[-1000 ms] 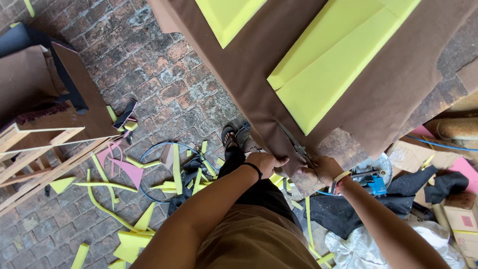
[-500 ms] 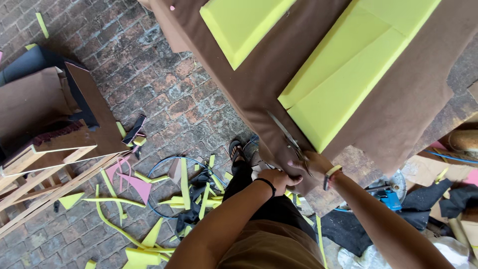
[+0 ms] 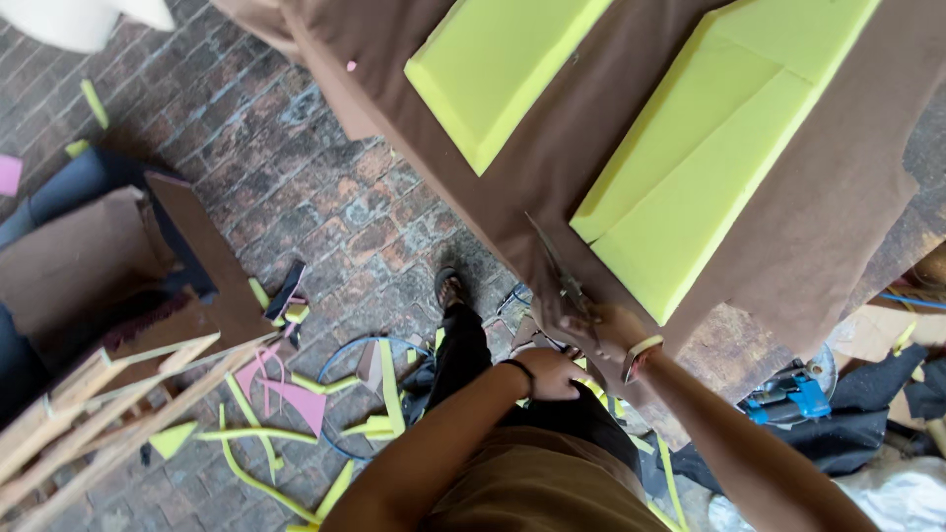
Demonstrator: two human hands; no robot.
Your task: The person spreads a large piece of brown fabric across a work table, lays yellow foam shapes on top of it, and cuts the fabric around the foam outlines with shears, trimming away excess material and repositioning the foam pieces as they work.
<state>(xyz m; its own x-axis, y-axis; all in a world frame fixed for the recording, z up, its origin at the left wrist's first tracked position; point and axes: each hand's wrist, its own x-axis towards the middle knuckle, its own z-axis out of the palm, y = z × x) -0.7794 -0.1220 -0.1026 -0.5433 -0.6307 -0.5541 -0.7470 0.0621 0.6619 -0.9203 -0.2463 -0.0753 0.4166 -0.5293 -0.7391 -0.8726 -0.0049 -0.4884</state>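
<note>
Brown fabric (image 3: 552,187) lies ahead of my hands. My right hand (image 3: 613,330) grips scissors (image 3: 558,268), blades pointing diagonally up-left, away from me. My left hand (image 3: 548,372) is curled shut just beside it, holding the fabric edge.

My arms are bare; a black band circles my left wrist (image 3: 519,366), a pale yellow-and-red one my right wrist (image 3: 642,355); I wear a brown top (image 3: 537,488), dark trousers (image 3: 463,350) and a sandal (image 3: 449,289).

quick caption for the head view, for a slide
Right hand runs scissors through brown fabric beside yellow foam.
</note>
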